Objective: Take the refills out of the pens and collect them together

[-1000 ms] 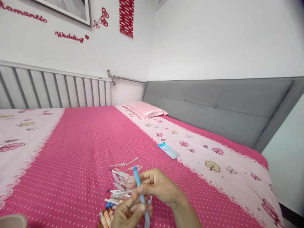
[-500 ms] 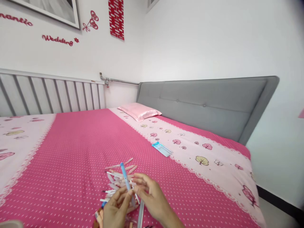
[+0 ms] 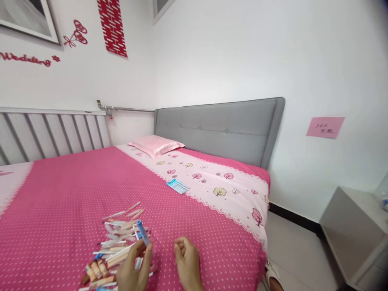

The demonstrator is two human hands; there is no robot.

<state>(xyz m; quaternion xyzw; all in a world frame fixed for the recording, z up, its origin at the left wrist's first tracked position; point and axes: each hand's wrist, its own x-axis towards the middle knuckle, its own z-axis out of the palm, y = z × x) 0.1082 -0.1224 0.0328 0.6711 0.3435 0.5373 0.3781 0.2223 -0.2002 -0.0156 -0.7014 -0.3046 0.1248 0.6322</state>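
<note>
A: Working from the largest feature down, what does my distant view show?

B: I see the bed, with its dotted pink cover, extending beneath and around my left grip and right grip. The grey headboard stands well beyond the right grip.

A: And the intermediate features?

B: A pale cabinet, well to the right of the right grip; a pink satin pillow, far beyond both grips; a loose pile of pens and sticks, spread to the left of the left grip and beyond it.

A: The condition of my right grip?

B: Apart from the left one, fingers curled loosely inward. I cannot tell whether they enclose anything.

A: The smallest features?

B: A row of light-blue pens, lying side by side beyond the right grip; short tan cylinders, just left of the left grip; and a blue pen, pinched between the left grip's thumb and fingers, its blue end raised and tilted leftward, its lower part hidden by the grip.
</note>
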